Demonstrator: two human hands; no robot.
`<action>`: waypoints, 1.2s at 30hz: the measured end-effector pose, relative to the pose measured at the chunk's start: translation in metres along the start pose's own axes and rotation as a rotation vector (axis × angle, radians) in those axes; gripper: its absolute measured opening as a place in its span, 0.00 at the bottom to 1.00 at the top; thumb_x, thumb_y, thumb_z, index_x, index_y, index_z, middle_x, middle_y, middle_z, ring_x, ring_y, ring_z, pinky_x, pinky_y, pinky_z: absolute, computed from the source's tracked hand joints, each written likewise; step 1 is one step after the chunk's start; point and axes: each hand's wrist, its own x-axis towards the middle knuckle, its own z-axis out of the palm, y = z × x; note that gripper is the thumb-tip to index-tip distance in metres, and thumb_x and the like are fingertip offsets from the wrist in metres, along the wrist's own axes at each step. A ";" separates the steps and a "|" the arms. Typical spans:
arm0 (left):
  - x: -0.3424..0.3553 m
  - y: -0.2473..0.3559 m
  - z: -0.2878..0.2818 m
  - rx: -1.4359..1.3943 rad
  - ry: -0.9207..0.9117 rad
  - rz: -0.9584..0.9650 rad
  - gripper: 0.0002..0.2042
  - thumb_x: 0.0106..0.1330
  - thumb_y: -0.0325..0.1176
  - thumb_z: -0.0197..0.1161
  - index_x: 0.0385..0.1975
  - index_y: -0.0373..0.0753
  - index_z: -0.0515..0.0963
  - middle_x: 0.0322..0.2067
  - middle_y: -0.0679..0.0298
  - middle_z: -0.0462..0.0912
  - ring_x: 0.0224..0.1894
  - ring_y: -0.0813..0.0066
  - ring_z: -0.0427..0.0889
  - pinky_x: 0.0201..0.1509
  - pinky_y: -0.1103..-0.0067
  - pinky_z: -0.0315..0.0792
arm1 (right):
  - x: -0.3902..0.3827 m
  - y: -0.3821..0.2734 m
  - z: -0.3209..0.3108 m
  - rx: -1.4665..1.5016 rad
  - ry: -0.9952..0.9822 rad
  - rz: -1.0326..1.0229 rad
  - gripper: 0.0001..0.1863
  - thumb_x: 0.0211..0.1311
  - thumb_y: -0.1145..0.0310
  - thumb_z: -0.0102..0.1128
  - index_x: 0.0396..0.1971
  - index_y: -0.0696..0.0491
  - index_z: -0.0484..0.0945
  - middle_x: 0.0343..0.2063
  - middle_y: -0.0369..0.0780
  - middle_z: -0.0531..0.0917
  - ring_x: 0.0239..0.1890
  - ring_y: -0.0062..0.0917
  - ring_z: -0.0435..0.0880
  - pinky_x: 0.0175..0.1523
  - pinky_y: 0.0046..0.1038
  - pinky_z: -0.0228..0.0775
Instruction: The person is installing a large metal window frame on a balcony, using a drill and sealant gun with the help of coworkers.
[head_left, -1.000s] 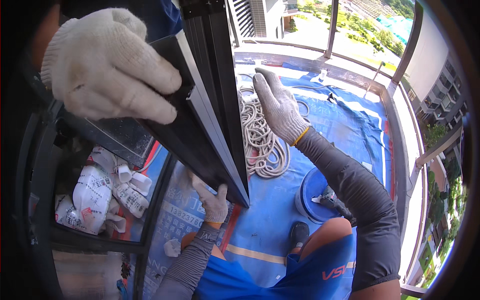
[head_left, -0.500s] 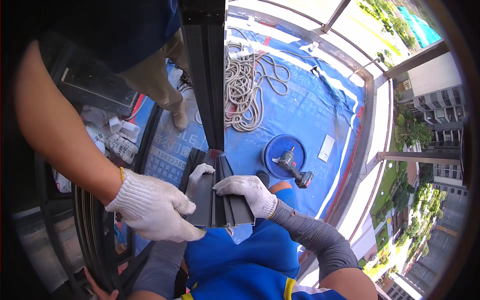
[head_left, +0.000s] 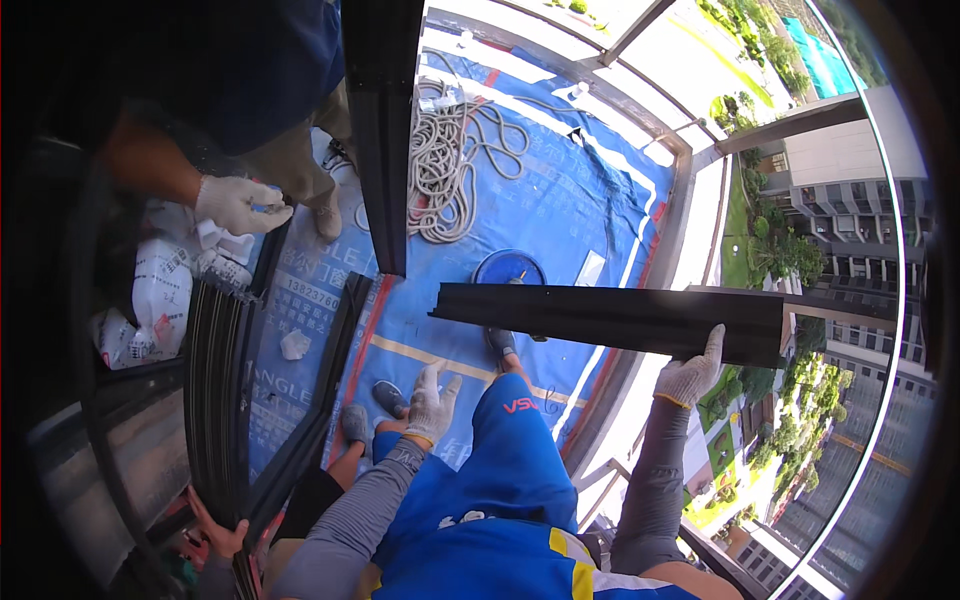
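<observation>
A long dark metal profile (head_left: 610,318) lies crosswise in front of me, stretching toward the right. My right hand (head_left: 690,380), in a white knit glove, grips its lower edge near the right end, one finger extended up its face. Nothing is in my gloved left hand (head_left: 432,405); its fingers are spread above my left leg. An upright dark frame post (head_left: 385,140) stands just beyond that hand.
At left, a co-worker's gloved hand (head_left: 240,205) holds something small and blue. Another person's bare hand (head_left: 218,530) touches stacked dark profiles (head_left: 212,390). A rope heap (head_left: 445,170) and a blue bucket (head_left: 510,264) sit on the blue floor sheet (head_left: 570,210).
The dark profile has swung away from the post to the right, in my right hand. My left hand has let go of it. The co-worker's gloved hand has drawn back to the far left.
</observation>
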 end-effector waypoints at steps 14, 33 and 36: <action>0.285 0.132 0.191 -0.497 -0.497 -0.483 0.33 0.70 0.61 0.58 0.53 0.32 0.79 0.49 0.54 0.84 0.55 0.63 0.81 0.59 0.71 0.71 | 0.075 0.293 0.059 0.563 0.243 0.703 0.36 0.75 0.42 0.43 0.64 0.60 0.69 0.61 0.51 0.77 0.66 0.45 0.74 0.71 0.50 0.65; 0.239 -0.061 0.182 0.172 -0.348 -0.387 0.31 0.69 0.49 0.57 0.66 0.34 0.70 0.56 0.46 0.82 0.61 0.47 0.78 0.66 0.65 0.71 | -0.036 0.361 -0.118 -0.216 -0.199 1.456 0.40 0.72 0.41 0.55 0.70 0.57 0.60 0.66 0.50 0.70 0.67 0.45 0.70 0.69 0.42 0.69; 0.136 -0.037 0.147 0.011 -0.153 -0.492 0.28 0.70 0.47 0.57 0.64 0.35 0.73 0.50 0.47 0.85 0.57 0.48 0.81 0.63 0.63 0.73 | -0.003 0.318 -0.146 -0.330 -0.088 1.369 0.36 0.75 0.44 0.50 0.70 0.56 0.61 0.67 0.48 0.70 0.67 0.44 0.71 0.69 0.45 0.69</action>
